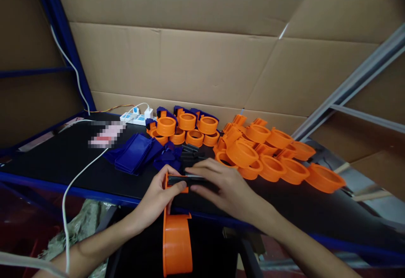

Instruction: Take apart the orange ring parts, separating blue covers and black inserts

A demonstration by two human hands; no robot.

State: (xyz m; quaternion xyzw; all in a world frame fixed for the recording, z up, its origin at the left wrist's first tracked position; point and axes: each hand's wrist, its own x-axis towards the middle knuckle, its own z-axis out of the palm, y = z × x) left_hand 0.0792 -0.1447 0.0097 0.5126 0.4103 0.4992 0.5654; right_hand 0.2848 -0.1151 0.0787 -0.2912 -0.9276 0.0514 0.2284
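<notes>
My left hand (163, 191) is closed around the upper end of an orange tape dispenser frame (177, 244), whose wide ring hangs down past the table's front edge. A black bar-shaped part (173, 180) lies across the frame's top, under my left thumb. My right hand (218, 185) grips the other end of this black part, fingers above and below it. Just beyond my hands are several loose black parts (191, 153). Small dark blue pieces (169, 155) lie beside them, and a stack of flat blue plates (133, 153) is to the left.
Orange frames with blue pieces fitted (186, 122) are stacked at the back. More orange frames (268, 168) are piled at the right of the black table (79, 164). A power strip (134, 118) stands back left, and a white cable (76, 181) hangs over the front edge.
</notes>
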